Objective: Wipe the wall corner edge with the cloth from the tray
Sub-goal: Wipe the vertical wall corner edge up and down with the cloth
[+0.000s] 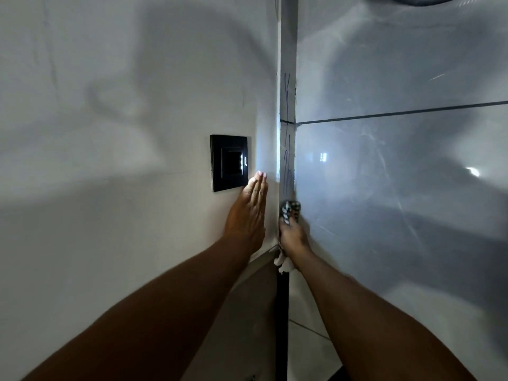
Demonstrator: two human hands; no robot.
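Step in hand: wiping the wall corner edge [287, 149], a narrow vertical strip between the plain wall [110, 133] and the glossy tiled wall [398, 174].
Cloth: the checked cloth [289, 211] is bunched against the strip just below the blue pen marks [287, 171]; its loose end hangs beneath the wrist. No tray is in view.
Right hand: the right hand [292, 235] is closed around the cloth, pressing it onto the edge.
Left hand: the left hand [250, 213] lies flat and open on the plain wall, holding nothing, just beside the black switch plate [229, 163].
Doing it well: judging from the marks above, the stroke should run upward along the strip with firm, even pressure, the cloth wrapped over both sides of the corner.
Support: the flat palm looks useful as a brace; best kept off the switch.
Risk: the trailing end may drag.
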